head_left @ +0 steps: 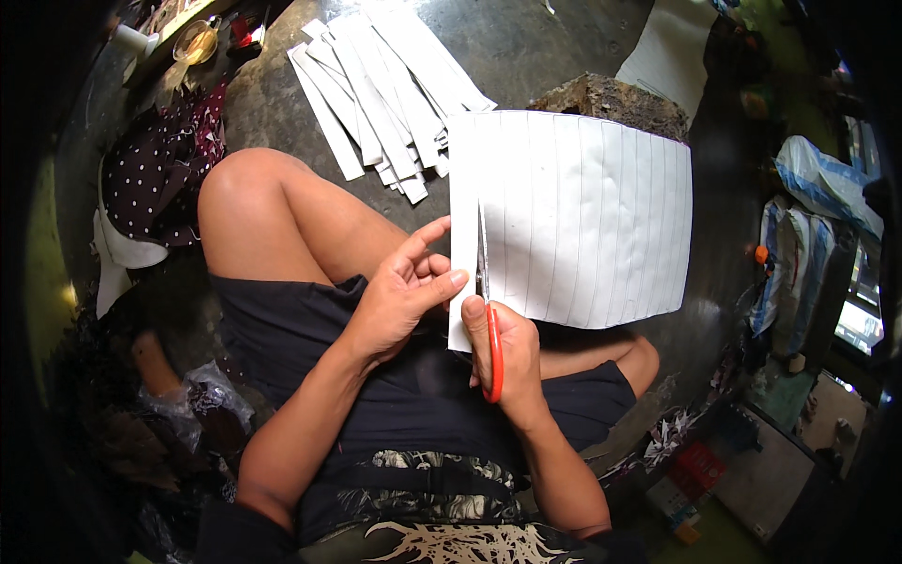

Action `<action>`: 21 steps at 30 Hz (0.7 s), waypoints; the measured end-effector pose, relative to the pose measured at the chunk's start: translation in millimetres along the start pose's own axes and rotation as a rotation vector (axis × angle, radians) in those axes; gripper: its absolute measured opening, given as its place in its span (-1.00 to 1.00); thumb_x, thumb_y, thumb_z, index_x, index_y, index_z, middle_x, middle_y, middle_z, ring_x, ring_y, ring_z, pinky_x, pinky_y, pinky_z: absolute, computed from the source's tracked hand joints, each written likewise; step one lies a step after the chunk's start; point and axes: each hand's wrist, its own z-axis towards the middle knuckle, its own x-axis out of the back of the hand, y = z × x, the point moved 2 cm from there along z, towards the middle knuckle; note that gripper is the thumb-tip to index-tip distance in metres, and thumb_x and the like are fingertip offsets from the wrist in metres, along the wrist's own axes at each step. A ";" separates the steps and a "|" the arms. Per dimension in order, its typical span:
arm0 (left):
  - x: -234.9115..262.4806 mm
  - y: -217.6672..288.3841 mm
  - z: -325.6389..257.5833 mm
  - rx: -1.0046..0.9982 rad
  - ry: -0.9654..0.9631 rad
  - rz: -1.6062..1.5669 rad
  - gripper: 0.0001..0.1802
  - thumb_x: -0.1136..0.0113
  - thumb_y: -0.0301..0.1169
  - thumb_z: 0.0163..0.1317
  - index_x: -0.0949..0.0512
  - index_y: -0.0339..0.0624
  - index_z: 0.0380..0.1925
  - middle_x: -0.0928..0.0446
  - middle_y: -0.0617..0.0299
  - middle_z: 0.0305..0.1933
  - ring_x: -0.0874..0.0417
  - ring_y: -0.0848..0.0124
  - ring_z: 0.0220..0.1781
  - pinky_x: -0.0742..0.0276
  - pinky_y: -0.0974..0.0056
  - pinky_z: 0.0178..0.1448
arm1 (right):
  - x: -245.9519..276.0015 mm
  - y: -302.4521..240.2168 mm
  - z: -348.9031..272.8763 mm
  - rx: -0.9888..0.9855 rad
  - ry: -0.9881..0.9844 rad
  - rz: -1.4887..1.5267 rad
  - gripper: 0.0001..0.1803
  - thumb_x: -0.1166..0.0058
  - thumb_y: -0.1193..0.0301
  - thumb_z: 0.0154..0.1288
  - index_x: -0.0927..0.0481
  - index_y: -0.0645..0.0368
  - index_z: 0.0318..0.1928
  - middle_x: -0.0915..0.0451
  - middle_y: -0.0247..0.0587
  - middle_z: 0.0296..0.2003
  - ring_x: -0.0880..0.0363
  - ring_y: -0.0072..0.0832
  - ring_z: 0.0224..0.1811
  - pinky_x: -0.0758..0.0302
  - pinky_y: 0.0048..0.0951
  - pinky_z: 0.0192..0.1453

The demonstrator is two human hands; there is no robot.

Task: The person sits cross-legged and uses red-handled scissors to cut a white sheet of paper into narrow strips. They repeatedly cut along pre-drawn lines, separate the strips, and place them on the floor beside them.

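A white sheet (592, 216) ruled with long lines is held up in front of my crossed legs. My right hand (507, 362) is closed round the red handles of a pair of scissors (494, 352). The scissor blades run up along the sheet near its left edge, where a narrow strip (463, 244) is partly cut from its lower end. My left hand (406, 293) pinches this strip, thumb on top, with the index finger stretched along its edge. Beyond my hands, a loose pile of cut white strips (376, 89) lies on the dark floor.
Behind the sheet is a rough brown block (620, 101), with another white sheet (669, 52) past it. Dark polka-dot cloth (164, 179) lies to the left. Blue-and-white plastic bags (799, 254) and paper scraps (662, 437) are on the right. A clear plastic bag (211, 399) sits lower left.
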 end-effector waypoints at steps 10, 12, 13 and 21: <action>2.9 2.9 -0.8 -0.010 -0.062 -0.003 -0.17 -0.33 -0.51 0.49 -0.15 -0.28 0.65 -0.61 0.31 -0.07 -0.64 0.59 -0.02 -0.61 0.43 0.14 | -3.8 -6.9 27.6 0.045 0.000 -0.010 -0.27 -0.10 -0.21 0.60 -0.56 0.25 -0.43 -0.45 -0.42 -0.66 -0.41 -0.66 -0.65 -0.32 -0.47 -0.58; 4.1 3.1 -0.9 -0.006 -0.078 0.015 -0.16 -0.32 -0.51 0.50 -0.12 -0.24 0.67 -0.63 0.28 -0.02 -0.67 0.54 0.04 -0.63 0.38 0.20 | -2.8 -9.0 26.1 0.029 -0.017 0.016 -0.26 -0.10 -0.22 0.59 -0.56 0.26 -0.43 -0.45 -0.41 -0.66 -0.42 -0.66 -0.65 -0.32 -0.47 -0.59; 4.2 2.8 -0.7 -0.010 -0.077 0.002 -0.16 -0.32 -0.51 0.50 -0.12 -0.24 0.67 -0.63 0.29 -0.02 -0.66 0.54 0.04 -0.63 0.39 0.20 | -2.6 -9.9 25.7 0.030 -0.033 0.031 -0.26 -0.10 -0.23 0.58 -0.56 0.26 -0.42 -0.46 -0.41 -0.66 -0.42 -0.66 -0.65 -0.33 -0.47 -0.59; 3.9 4.6 -2.1 -0.035 -0.077 -0.052 -0.17 -0.33 -0.54 0.49 -0.15 -0.28 0.65 -0.60 0.32 -0.13 -0.62 0.60 -0.10 -0.62 0.43 0.07 | -8.9 -22.3 53.3 0.153 -0.006 0.060 -0.25 -0.11 -0.25 0.57 -0.60 0.25 -0.43 -0.45 -0.44 -0.64 -0.36 -0.71 -0.56 -0.30 -0.48 -0.53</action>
